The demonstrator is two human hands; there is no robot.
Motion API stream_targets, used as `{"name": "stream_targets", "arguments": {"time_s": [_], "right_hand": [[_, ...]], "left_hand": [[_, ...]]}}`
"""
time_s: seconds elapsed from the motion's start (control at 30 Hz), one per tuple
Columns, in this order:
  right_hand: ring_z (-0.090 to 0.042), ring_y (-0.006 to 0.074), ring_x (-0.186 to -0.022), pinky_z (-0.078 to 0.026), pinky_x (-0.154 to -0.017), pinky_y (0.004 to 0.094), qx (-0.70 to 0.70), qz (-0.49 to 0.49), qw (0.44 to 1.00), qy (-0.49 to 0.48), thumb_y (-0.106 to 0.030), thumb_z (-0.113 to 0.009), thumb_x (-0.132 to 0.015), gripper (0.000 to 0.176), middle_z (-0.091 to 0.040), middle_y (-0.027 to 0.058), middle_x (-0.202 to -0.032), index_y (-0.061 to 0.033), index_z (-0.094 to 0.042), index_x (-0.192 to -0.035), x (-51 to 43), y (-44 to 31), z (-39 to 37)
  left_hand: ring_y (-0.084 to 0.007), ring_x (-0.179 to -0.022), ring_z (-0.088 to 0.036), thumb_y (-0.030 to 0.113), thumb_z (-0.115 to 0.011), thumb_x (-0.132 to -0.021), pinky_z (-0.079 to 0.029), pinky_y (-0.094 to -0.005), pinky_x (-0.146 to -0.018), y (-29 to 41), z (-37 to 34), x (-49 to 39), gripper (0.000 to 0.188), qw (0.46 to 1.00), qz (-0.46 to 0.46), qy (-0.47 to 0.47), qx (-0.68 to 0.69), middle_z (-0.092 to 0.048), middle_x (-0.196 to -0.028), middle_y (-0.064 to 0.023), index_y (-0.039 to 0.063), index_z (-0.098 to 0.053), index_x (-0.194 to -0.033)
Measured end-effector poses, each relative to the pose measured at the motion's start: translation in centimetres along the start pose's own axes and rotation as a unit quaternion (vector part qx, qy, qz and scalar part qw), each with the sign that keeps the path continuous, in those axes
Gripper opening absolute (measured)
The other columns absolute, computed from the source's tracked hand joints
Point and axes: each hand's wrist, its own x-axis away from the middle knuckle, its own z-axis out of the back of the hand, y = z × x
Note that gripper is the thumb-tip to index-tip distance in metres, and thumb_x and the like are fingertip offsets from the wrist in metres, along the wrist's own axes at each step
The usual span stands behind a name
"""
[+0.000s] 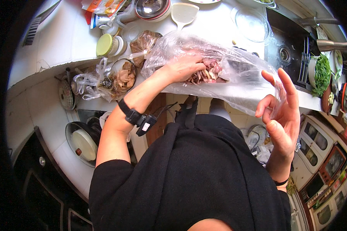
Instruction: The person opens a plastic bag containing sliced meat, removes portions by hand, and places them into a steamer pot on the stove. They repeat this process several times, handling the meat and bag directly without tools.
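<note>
A large clear plastic bag (240,69) spreads over the front edge of the white counter, with a clump of raw sliced meat (212,69) at its middle. My left hand (186,66) reaches in from the left, thumb and fingers curled around the near side of the meat; some fingertips are hidden by meat and film. On the right, my right hand (282,112) is raised with the bag's edge caught between its fingers, drawing the film taut. Its index finger and thumb stand apart.
A white spatula (185,14) and stacked bowls (153,8) lie behind the bag. Jars (105,44), a tied bag of brown food (143,44) and a dark-rimmed bowl (125,75) are left. A glass dish (253,24), sink (284,55) and leafy greens (322,75) are right.
</note>
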Motion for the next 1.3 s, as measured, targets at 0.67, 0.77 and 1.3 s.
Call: {"name": "stream_targets", "arguments": {"time_s": [0.67, 0.77, 1.3], "right_hand": [[-0.056, 0.0103, -0.080, -0.032, -0.056, 0.0169, -0.009, -0.024, 1.000, -0.018, -0.023, -0.077, -0.066, 0.101, -0.039, 0.0208, -0.146, 0.0012, -0.025, -0.149, 0.7, -0.3, -0.2], [-0.057, 0.0134, -0.085, -0.041, -0.065, 0.0188, -0.034, 0.028, 0.999, -0.010, -0.018, -0.070, -0.072, 0.092, -0.036, 0.0220, -0.147, 0.0014, -0.024, -0.149, -0.2, 0.2, 0.2], [-0.059, 0.0172, -0.092, -0.045, -0.090, 0.0322, 0.017, 0.054, 0.998, -0.005, -0.014, -0.068, -0.082, 0.079, -0.036, 0.0218, -0.145, 0.0011, -0.028, -0.148, -2.3, 1.7, 1.2]], "left_hand": [[-0.0327, -0.106, -0.060, 0.001, -0.054, -0.077, -0.048, -0.0425, -0.089, 0.0, 3.3, 1.5, 0.032, 0.960, 0.257, -0.079, 0.075, -0.065, -0.109, -0.0151, 0.010, -0.070, -0.103], [-0.0351, -0.110, -0.059, 0.000, -0.047, -0.082, -0.047, -0.0428, -0.092, 0.2, 2.0, -1.7, 0.040, 0.972, 0.190, 0.013, 0.138, -0.063, -0.115, -0.0164, 0.009, -0.062, -0.118], [-0.0308, -0.093, -0.063, 0.017, -0.071, -0.073, -0.049, -0.0416, -0.082, -3.2, -1.8, -9.4, 0.040, 0.970, 0.186, -0.145, 0.065, -0.067, -0.094, -0.0128, 0.006, -0.063, -0.110]]}}
